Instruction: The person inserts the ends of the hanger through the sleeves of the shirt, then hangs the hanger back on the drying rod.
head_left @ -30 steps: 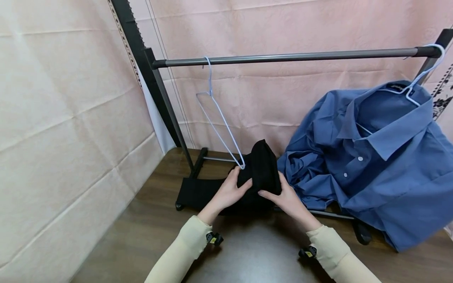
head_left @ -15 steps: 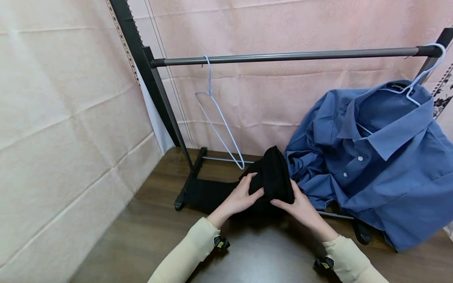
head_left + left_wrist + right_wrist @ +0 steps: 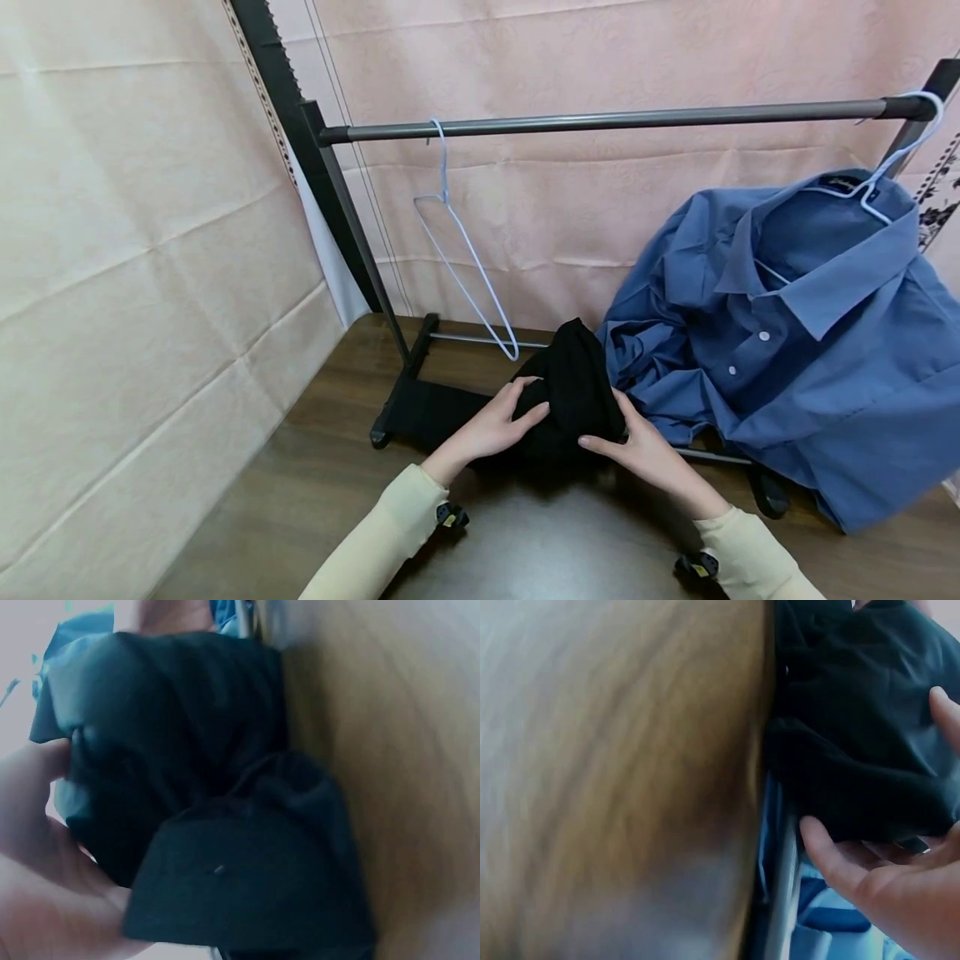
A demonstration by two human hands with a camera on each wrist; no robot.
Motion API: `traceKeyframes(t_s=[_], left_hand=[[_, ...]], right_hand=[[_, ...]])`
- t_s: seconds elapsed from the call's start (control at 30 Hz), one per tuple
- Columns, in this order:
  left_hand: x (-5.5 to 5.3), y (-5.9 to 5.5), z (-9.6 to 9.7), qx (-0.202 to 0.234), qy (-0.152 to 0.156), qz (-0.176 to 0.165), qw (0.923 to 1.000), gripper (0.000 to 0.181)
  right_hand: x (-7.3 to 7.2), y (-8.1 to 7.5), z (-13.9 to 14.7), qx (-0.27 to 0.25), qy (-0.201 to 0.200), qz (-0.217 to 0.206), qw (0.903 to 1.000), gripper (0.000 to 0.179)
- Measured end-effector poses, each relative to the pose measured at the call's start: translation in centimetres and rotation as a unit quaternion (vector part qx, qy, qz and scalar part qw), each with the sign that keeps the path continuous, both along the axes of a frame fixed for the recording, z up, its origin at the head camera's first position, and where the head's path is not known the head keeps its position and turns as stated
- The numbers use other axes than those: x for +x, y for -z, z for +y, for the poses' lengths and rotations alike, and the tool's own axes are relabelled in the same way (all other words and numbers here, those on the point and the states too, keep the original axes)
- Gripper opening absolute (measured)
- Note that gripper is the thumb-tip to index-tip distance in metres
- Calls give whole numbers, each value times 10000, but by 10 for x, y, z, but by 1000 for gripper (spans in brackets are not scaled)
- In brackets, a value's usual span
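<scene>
A black garment, bunched into a thick folded bundle, lies low on the wooden table under the rack. My left hand grips its left side, the thumb bent over the near face. On the bundle's right end, my right hand holds the fabric between thumb and fingers. A flat part of the black cloth stretches left over the rack's foot. In the left wrist view, the black garment shows a straight-edged flap with a small pale spot. Fingers behind the cloth are partly hidden.
A pale blue hanger hangs bare from the rack's rail, just behind the bundle. To the right, a blue button-up shirt hangs on another hanger. Light curtains flank the table.
Both hands moved right and toward me with the black garment, drawing it away from the bare hanger's lower end. Lately the left hand slid slightly left, and the bundle's top sank a little.
</scene>
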State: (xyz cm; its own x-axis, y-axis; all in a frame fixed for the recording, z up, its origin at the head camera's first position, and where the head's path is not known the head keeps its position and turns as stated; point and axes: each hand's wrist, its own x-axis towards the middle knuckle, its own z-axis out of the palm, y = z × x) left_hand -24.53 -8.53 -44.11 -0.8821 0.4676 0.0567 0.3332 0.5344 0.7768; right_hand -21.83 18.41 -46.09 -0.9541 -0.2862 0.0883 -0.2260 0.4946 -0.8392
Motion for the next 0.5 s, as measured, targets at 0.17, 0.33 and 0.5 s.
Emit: traceKeyframes(t_s=[0.17,0.33,0.5], left_hand=[[0,-9,-20,-53,-125,429,9990,63],[1,-12,-35,175,-322,621,9974,59],[6,-4,-38,70,-104,423,9990,56]], right_hand=[[3,-12,6,89,113,234,9996,95],[4,-15,7,115,139,628,9979,88],[8,-3,6,568,158,547,9968,82]])
